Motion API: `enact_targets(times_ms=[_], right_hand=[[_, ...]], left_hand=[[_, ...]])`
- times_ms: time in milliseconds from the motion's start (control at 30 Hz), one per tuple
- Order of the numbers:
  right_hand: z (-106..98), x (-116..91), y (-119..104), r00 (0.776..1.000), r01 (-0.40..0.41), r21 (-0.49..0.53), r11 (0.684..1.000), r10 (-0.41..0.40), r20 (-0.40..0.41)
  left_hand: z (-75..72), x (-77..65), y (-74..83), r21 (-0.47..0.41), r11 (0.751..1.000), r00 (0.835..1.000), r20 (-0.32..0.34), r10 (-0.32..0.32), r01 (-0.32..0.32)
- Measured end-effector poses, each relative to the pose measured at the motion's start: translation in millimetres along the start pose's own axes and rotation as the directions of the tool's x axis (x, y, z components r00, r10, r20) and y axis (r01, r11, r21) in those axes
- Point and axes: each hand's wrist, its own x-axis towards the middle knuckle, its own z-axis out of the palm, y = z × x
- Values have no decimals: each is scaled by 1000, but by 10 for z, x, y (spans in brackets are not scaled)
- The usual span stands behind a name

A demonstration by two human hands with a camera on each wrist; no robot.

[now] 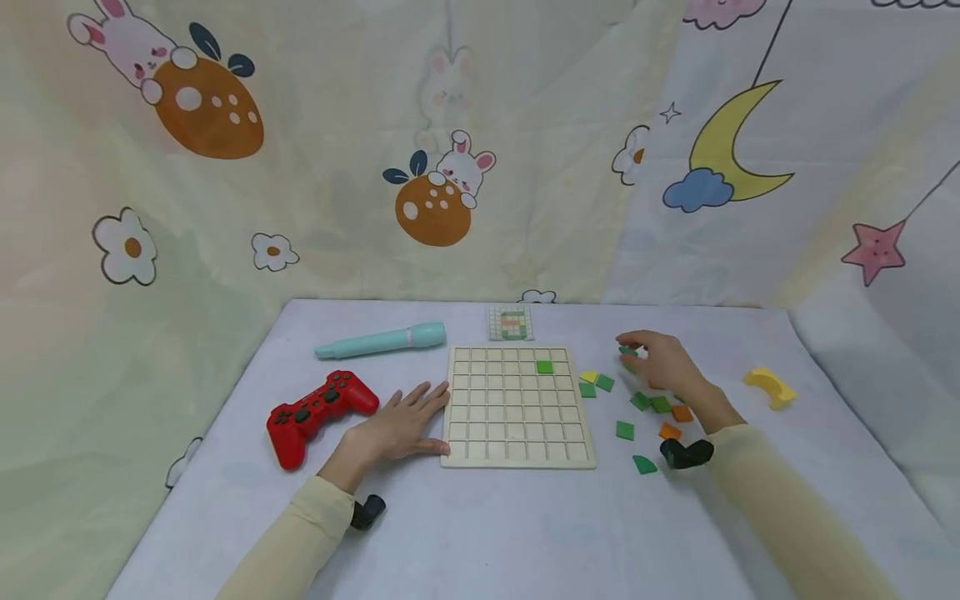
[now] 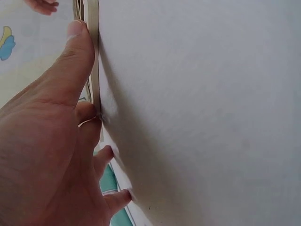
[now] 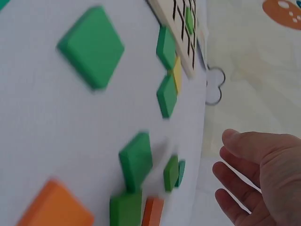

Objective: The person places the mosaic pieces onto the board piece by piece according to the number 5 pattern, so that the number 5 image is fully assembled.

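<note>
A pale wooden grid board (image 1: 516,408) lies mid-table, with one light green square (image 1: 544,367) in an upper right cell. Along its left edge rests my left hand (image 1: 399,427), fingers spread; the left wrist view shows its thumb (image 2: 77,61) against the board's side. To the right of the board, my right hand (image 1: 663,362) hovers over loose pieces, fingers loosely bent. In the right wrist view nothing sits between its fingers (image 3: 237,176). Below it are green squares (image 3: 94,49), an orange piece (image 3: 56,207) and a yellow piece (image 3: 177,75).
A red game controller (image 1: 322,414) and a teal pen-like stick (image 1: 381,340) lie left of the board. Behind the board is a small pattern card (image 1: 511,323). A yellow curved block (image 1: 770,387) lies at the far right. A printed curtain (image 1: 525,208) hangs behind the table.
</note>
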Motion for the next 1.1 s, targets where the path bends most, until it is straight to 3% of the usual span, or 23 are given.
enact_targets(times_ms=[233, 467, 800, 1100], right_hand=[[-115, -112, 225, 995, -83, -20, 996, 84, 55], [-3, -104, 344, 979, -178, 14, 984, 176, 106], [229, -26, 297, 995, -103, -34, 994, 103, 13], [229, 53, 67, 997, -75, -53, 996, 76, 11]], left_hand=[[-15, 2, 2, -16, 1000, 1000, 10, -4, 4], [28, 14, -34, 0, 1000, 1000, 6, -13, 13], [25, 29, 1, -35, 999, 1000, 9, -3, 3], [1, 7, 10, -14, 1000, 1000, 0, 3, -3]])
